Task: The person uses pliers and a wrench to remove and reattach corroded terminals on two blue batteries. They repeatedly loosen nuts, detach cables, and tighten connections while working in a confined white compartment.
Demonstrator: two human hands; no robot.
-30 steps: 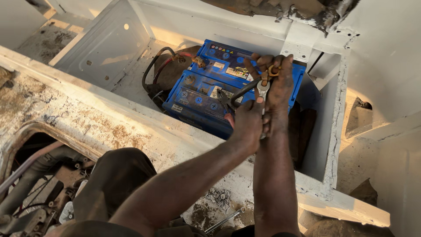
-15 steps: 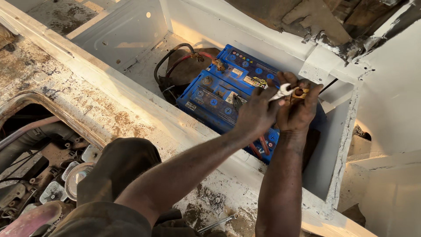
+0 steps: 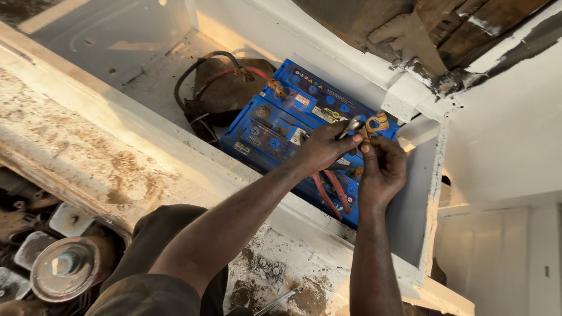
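The left hand [image 3: 325,149] is closing its fingers around a small metal spanner [image 3: 349,127], the bright jaw end of the tool sticking out past the fingertips toward the brass-coloured cable clamp [image 3: 374,124]. The right hand [image 3: 383,169] is pinching that clamp between thumb and fingertips, holding it up just above the far right corner of the blue battery [image 3: 281,137]; spanner tip and clamp are touching or very nearly so, and which cannot be made out. Both hands are working over the right end of the battery, which is sitting in a white-painted metal compartment [image 3: 418,205], pressed close to the compartment's right wall. Red-handled pliers [image 3: 331,190] are lying on the battery's near right edge, partly hidden below the left wrist. At the battery's far left corner a red cable [image 3: 225,79] and a black cable [image 3: 190,76] are looping over a dark brown pad [image 3: 225,93] that is lying on the compartment floor beside the battery. A rusty, flaking white ledge [image 3: 88,158] is running along the compartment's near edge, and both forearms are reaching across it. Below that ledge, toward the lower left, a round shiny metal cap [image 3: 64,269] is showing among dark engine parts. A thin metal tool [image 3: 278,301] is lying on the dirty surface at the bottom edge of the view, between the two arms.
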